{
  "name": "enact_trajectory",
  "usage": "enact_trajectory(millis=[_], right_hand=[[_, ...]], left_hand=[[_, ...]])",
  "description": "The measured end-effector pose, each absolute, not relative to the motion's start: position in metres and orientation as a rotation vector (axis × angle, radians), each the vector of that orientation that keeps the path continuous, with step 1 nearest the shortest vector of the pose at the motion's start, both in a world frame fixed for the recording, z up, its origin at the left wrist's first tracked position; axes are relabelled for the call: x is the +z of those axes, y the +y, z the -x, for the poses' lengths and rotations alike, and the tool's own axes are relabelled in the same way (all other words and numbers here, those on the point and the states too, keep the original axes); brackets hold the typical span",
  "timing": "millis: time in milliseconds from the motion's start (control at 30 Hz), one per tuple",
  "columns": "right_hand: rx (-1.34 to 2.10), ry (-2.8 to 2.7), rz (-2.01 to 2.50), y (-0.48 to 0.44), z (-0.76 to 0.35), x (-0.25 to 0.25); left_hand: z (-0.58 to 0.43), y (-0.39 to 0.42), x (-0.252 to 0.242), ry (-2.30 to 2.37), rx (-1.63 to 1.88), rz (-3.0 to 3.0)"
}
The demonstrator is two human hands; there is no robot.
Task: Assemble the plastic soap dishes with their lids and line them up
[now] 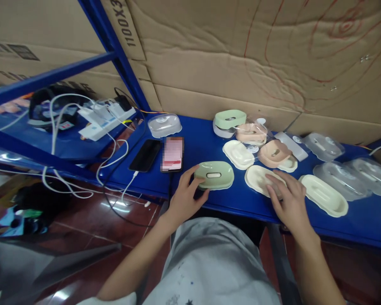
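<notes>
My left hand (pixel 186 195) grips the left end of a pale green oval soap dish (pixel 214 174) that rests on the blue shelf (pixel 197 146). My right hand (pixel 287 195) lies with its fingers flat on a cream oval tray (pixel 257 178) near the shelf's front edge. More cream trays lie nearby, one (pixel 238 153) behind the green dish and one (pixel 324 195) right of my right hand. A peach dish (pixel 274 152) and a second green dish (pixel 230 119) stand further back.
Two phones (pixel 145 155) (pixel 172 153) lie left of the dishes, one on a white cable. Clear plastic lids (pixel 164 124) (pixel 343 180) sit at the back left and right. A power strip (pixel 103 118) with tangled cables occupies the left shelf. Cardboard lines the wall behind.
</notes>
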State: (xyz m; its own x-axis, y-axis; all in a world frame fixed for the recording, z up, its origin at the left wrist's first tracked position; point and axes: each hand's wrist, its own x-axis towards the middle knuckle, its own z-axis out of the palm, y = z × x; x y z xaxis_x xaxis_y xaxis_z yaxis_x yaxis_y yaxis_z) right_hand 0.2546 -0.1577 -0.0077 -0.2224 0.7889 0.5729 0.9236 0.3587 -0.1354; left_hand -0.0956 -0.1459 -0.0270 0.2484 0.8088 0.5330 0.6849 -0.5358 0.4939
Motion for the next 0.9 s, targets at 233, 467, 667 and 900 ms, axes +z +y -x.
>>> enact_trajectory(millis=[233,467,667,900], right_hand=[[-0.202,-2.513,1.331,-0.052,-0.256,0.027],[-0.008,-2.432,1.208,-0.021,-0.256,0.016],[-0.013,-2.239,1.101,-0.047,-0.228,0.022],[-0.057,-2.492,0.768,-0.079,-0.186,0.018]], left_hand=[[0.097,-0.146,-0.026,1.402,1.128,-2.381],[0.097,-0.145,-0.027,1.394,1.108,-2.397],[0.094,-0.145,-0.029,1.425,1.103,-2.427],[0.093,-0.147,-0.029,1.484,1.132,-2.252]])
